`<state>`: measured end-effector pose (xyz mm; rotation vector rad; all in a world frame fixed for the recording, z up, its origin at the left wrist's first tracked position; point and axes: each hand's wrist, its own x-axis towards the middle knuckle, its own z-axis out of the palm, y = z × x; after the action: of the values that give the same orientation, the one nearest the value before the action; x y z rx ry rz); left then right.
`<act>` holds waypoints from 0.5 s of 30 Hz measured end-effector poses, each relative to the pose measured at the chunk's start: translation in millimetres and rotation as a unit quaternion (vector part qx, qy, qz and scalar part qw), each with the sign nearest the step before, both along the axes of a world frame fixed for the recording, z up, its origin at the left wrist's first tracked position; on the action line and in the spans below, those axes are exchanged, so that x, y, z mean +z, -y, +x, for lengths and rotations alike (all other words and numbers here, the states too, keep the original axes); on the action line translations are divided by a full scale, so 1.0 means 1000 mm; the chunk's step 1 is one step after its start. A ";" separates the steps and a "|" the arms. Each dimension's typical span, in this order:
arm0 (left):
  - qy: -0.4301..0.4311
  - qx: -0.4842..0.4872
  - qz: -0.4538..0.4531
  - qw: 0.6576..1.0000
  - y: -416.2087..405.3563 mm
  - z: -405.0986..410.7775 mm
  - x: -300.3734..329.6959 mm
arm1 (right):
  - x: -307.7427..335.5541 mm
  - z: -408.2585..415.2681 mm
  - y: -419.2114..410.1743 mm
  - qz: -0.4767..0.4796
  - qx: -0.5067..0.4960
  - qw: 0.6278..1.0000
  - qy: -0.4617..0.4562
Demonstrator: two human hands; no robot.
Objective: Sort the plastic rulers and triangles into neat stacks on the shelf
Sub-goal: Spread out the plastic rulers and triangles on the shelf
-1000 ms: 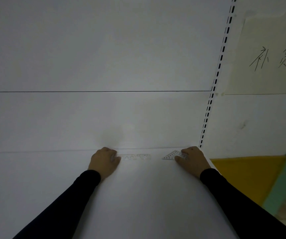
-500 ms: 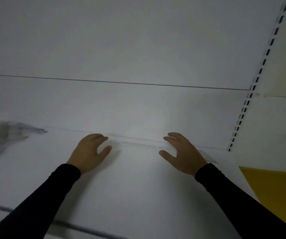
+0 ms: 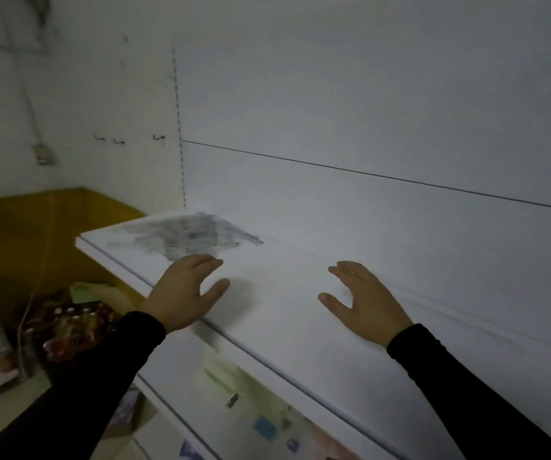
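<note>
A blurred grey heap of clear plastic rulers and triangles [image 3: 184, 237] lies at the left end of the white shelf [image 3: 287, 313], close to the back panel. The left hand [image 3: 181, 293] is just in front of the heap, palm down, fingers spread and empty, its fingertips near the heap's front edge; the right hand [image 3: 363, 302] is well apart to the right, also spread wide and holding nothing. Both arms wear black sleeves [image 3: 466, 386].

A small shop, by the look of it — white retail shelf [image 3: 300, 327] on a slotted upright [image 3: 178, 127], wall hooks [image 3: 119, 141], and colourful packaged goods [image 3: 68, 323] heaped on the floor.
</note>
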<state>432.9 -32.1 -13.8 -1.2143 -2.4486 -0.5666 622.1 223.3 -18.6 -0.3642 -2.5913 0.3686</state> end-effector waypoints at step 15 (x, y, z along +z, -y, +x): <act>0.021 0.060 -0.038 0.997 0.160 -0.189 -0.010 | -0.005 -0.224 0.139 0.000 0.029 0.999 0.033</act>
<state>243.8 -192.4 -23.6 -1.0837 -2.5803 -0.4735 397.7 84.3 -23.6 -0.3056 -2.6711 0.3838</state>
